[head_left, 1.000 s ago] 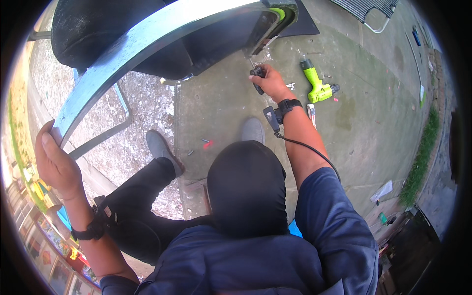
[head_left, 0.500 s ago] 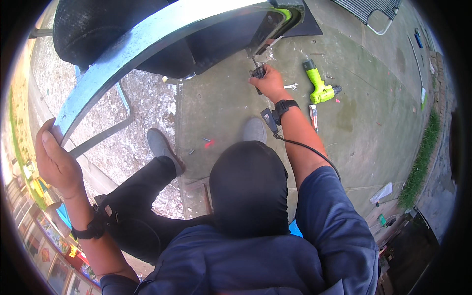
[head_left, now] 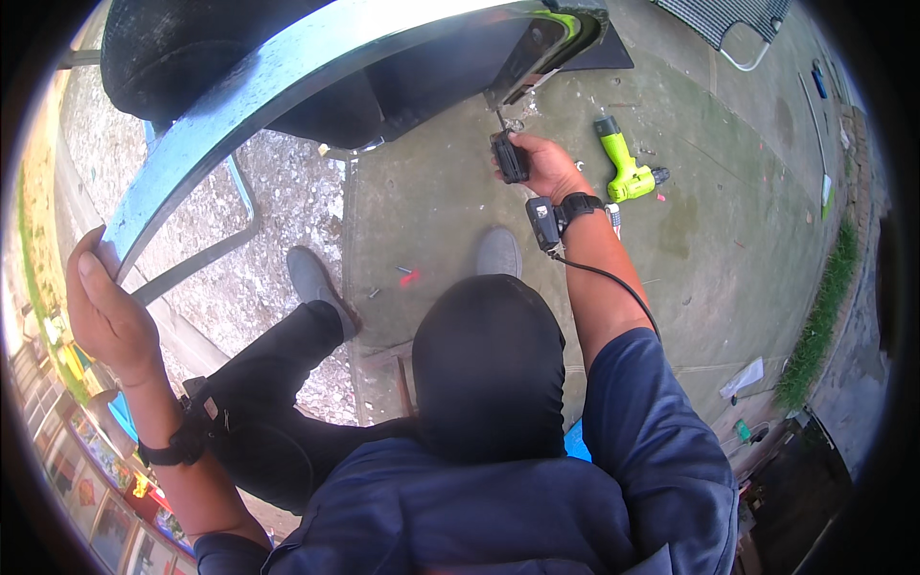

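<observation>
Right hand (head_left: 548,166) is gripping a black tool (head_left: 511,158) by the right end of the curved metal frame (head_left: 254,86), now rolling over, so it's probably twisting something. Left hand (head_left: 115,311) is holding the other end.

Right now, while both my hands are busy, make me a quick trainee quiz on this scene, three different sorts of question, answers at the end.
1. Multiple choice: what colour is the tool handle in the right hand? A: red; B: black; C: yellow.
2. True or false: the left hand has hold of an end of the curved metal frame.
3. Short answer: where does the bright green drill lie, relative to the right hand?

Key: 1. B. 2. True. 3. On the floor, to the right of that hand.
</observation>
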### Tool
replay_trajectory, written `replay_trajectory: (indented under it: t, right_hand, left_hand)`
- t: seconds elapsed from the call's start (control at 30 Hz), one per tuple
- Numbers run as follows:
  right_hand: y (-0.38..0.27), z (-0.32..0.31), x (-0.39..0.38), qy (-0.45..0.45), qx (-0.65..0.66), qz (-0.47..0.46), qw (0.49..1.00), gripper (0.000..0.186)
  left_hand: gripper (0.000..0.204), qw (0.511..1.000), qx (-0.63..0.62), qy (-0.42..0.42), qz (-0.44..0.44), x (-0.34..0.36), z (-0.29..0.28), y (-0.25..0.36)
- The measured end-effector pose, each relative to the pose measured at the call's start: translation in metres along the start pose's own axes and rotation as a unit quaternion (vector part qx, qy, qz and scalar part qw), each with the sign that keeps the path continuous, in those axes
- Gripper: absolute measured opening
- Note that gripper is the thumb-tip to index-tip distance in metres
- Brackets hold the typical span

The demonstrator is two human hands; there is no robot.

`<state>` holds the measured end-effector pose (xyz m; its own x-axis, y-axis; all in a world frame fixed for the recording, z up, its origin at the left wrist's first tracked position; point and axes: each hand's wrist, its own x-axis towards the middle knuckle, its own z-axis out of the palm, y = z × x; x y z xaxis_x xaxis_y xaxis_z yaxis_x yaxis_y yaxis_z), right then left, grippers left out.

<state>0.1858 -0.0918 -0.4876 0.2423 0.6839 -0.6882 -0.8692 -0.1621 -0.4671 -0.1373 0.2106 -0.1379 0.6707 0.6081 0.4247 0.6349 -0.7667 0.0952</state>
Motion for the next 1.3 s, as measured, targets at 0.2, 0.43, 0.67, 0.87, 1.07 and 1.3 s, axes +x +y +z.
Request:
replay_trajectory:
  t: [0.2,0.43,0.67,0.87,1.07,1.3]
  right_hand:
    - [-0.006,0.010,-0.001,0.114,-0.257,-0.054,0.958,0.053]
    - [-0.010,0.006,0.002,0.084,-0.190,-0.020,0.978,0.046]
    - [-0.009,0.003,-0.005,0.057,-0.178,-0.051,0.981,0.056]
    - [-0.005,0.021,-0.001,0.167,-0.448,-0.124,0.869,0.065]
    - [-0.003,0.047,0.001,0.242,-0.480,-0.119,0.835,0.052]
    - [-0.001,0.016,0.011,0.084,-0.126,0.005,0.988,0.033]
  left_hand:
    - [0.041,1.000,0.000,-0.002,-0.008,0.000,-0.001,0.000]
    - [0.041,1.000,-0.009,-0.003,-0.005,0.001,0.000,-0.001]
    - [0.041,1.000,0.009,-0.002,0.000,0.001,-0.001,0.006]
    - [0.040,1.000,0.002,-0.001,0.006,0.003,0.000,0.009]
    - [0.039,1.000,0.013,0.003,0.022,0.004,-0.003,0.009]
    - [0.038,1.000,0.005,0.009,0.019,0.004,-0.002,0.011]
